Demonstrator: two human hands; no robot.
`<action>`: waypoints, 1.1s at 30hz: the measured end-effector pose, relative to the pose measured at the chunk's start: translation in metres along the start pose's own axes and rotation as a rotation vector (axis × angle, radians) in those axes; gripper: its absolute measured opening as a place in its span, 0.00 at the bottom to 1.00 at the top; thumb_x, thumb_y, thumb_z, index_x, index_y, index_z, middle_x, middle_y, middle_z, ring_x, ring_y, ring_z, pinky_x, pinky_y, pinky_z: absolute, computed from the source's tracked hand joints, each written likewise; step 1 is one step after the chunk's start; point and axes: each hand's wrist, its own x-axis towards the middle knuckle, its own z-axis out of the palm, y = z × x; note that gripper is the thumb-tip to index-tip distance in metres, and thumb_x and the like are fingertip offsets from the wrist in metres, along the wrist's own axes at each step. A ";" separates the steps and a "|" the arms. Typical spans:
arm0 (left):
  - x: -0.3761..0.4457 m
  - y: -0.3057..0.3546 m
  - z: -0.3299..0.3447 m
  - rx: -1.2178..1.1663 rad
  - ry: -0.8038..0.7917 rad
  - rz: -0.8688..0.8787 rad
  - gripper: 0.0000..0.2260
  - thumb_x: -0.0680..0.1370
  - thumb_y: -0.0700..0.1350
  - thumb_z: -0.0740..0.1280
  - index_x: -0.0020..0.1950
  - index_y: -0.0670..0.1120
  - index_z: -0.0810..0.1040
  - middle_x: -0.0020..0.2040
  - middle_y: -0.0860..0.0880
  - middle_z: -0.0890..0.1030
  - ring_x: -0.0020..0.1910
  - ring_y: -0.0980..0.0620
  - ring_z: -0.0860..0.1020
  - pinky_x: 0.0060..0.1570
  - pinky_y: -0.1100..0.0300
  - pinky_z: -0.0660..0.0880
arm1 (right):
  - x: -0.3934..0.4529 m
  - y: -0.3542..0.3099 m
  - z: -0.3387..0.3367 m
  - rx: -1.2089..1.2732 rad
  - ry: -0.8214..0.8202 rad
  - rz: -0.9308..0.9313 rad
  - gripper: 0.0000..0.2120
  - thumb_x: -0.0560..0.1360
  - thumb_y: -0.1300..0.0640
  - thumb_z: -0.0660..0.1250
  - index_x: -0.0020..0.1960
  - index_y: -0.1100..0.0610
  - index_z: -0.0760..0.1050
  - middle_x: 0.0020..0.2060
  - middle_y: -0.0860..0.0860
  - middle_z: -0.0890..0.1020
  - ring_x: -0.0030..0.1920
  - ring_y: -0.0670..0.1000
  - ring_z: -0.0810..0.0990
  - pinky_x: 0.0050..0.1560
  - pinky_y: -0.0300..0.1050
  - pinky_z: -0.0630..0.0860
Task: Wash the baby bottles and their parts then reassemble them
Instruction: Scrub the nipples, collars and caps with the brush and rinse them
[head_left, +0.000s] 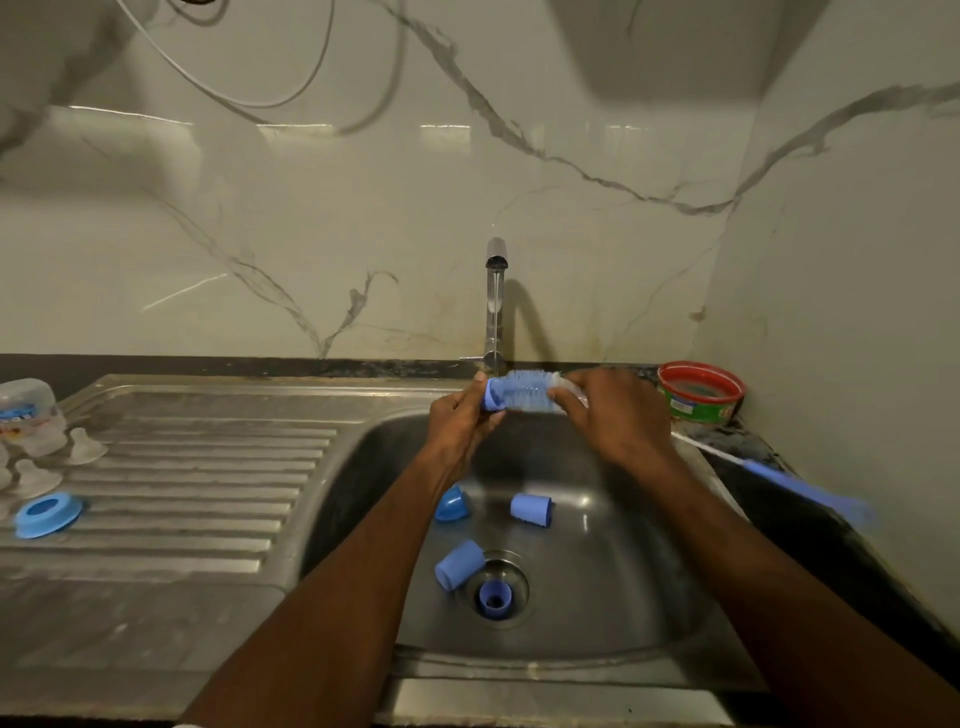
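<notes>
A small blue plastic bottle cap (493, 397) is held over the stainless-steel sink basin (597, 597), under the thin stream from the chrome tap (494, 301). The left hand (460, 423) grips this cap, and the blue-and-white bristle head of a bottle brush (524, 391) is pushed into its open end. The right hand (618, 415) is clamped on the brush at the other end of the bristles.

Three more blue cylindrical caps (530, 509) lie loose on the basin floor, and a blue ring-shaped piece (494, 598) sits in the drain.

On the ribbed draining board (208, 467) to the left rest a blue screw collar (48, 513), clear silicone teats (85, 447) and a clear baby bottle (31, 415).

On the dark worktop right of the basin stand a red-rimmed green tub (700, 391) and a thin blue-handled brush (789, 480).
</notes>
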 end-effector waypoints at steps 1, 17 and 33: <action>-0.001 0.000 0.002 -0.011 -0.021 -0.014 0.11 0.81 0.49 0.67 0.50 0.42 0.84 0.45 0.41 0.87 0.44 0.48 0.86 0.42 0.62 0.83 | -0.003 0.000 0.003 -0.025 0.021 0.061 0.20 0.80 0.35 0.60 0.55 0.47 0.82 0.47 0.51 0.85 0.47 0.56 0.82 0.44 0.48 0.74; 0.004 -0.009 0.004 0.121 0.003 0.068 0.14 0.81 0.50 0.68 0.52 0.40 0.83 0.50 0.39 0.85 0.50 0.46 0.85 0.44 0.62 0.82 | -0.005 0.005 0.019 0.005 -0.175 0.117 0.19 0.77 0.36 0.63 0.57 0.48 0.81 0.50 0.51 0.84 0.50 0.55 0.82 0.49 0.50 0.78; 0.001 -0.001 -0.003 0.171 -0.011 0.156 0.11 0.82 0.50 0.66 0.53 0.44 0.84 0.50 0.40 0.85 0.49 0.48 0.84 0.46 0.61 0.82 | 0.002 -0.009 0.012 -0.042 -0.070 -0.083 0.18 0.80 0.37 0.61 0.60 0.46 0.81 0.48 0.50 0.85 0.46 0.53 0.82 0.47 0.48 0.78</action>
